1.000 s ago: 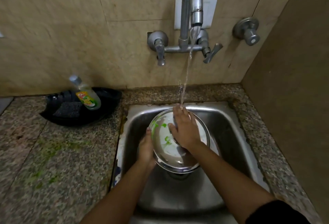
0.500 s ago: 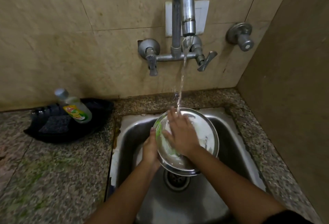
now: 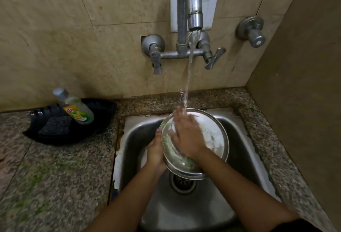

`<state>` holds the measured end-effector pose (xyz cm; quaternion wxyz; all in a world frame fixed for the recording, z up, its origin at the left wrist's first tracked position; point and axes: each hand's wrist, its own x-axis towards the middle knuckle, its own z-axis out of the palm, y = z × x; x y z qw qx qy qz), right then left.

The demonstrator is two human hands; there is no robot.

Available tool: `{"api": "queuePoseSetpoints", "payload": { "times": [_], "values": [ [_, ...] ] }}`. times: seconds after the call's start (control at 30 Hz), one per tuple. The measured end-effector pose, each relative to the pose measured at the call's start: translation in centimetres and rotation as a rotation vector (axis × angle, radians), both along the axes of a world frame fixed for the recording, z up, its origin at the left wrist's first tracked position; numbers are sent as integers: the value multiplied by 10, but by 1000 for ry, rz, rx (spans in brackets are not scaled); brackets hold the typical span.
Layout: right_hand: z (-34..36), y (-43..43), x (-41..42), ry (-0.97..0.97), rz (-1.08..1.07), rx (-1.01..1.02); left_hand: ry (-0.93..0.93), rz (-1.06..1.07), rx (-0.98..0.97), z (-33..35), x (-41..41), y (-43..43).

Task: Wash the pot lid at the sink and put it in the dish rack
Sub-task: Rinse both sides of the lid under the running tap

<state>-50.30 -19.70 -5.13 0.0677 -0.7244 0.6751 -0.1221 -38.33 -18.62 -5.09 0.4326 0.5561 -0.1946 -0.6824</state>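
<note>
- The pot lid is held tilted over the sink, just above the drain, its far rim under the water stream.
- The left hand grips the lid's left edge; the right hand lies open and flat on its face.
- Green residue clings near the left rim (best to rub there, I'd say, turning the lid under the flow).
- Left of the sink, the soap bottle and scrubber sit in a black tray.

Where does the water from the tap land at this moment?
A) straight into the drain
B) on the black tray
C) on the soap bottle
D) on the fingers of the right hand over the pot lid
D: the stream meets the right hand at its fingertips, above the pot lid.
</note>
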Motion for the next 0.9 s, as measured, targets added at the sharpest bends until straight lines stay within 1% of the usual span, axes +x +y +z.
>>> {"api": "queuePoseSetpoints", "payload": {
  "times": [0.1,0.17,0.2,0.23,0.27,0.33,0.37,0.4,0.43,0.47,0.5,0.57,0.6,0.63,0.67,0.7,0.77,0.83,0.87,0.9],
  "values": [
    [1,25,25,18,307,41,-2,26,-15,-1,5,-5],
    [-5,51,7,40,416,67,-49,58,9,-3,19,-10],
    [-9,59,-9,69,407,60,-71,64,18,-5,26,-13],
    [-13,62,-27,107,342,34,-83,67,16,-8,30,-14],
    [-15,61,-43,117,225,14,-89,64,12,-8,31,-13],
    [-9,47,-60,107,-33,58,-74,15,12,-6,27,-5],
    [-5,36,-59,105,-97,58,-63,-26,13,-6,22,0],
    [-1,24,-51,90,-112,29,-52,-63,11,-5,17,4],
    [3,13,-40,64,-86,9,-32,-91,7,-4,13,7],
    [5,4,-29,29,-11,7,-6,-107,5,-2,11,8],
    [8,-1,-19,18,108,17,20,-110,0,-1,10,8],
    [8,7,-11,55,348,36,49,-91,-24,0,14,3],
    [7,15,-14,84,419,36,56,-77,-36,-1,19,0],
    [5,25,-22,104,442,31,53,-74,-44,-3,25,-3],
    [0,35,-32,113,418,17,36,-72,-44,-4,31,-5],
    [-5,42,-44,123,342,-5,15,-75,-42,-4,35,-7],
    [-11,42,-63,148,87,-21,-21,-97,-32,-2,36,-6],
    [-7,28,-69,90,-147,-4,-32,-145,-19,-1,30,0],
    [-1,18,-66,55,-194,-3,-36,-171,-16,-1,27,3],
    [7,8,-58,33,-189,-8,-40,-193,-14,-1,24,5]
  ]
}}
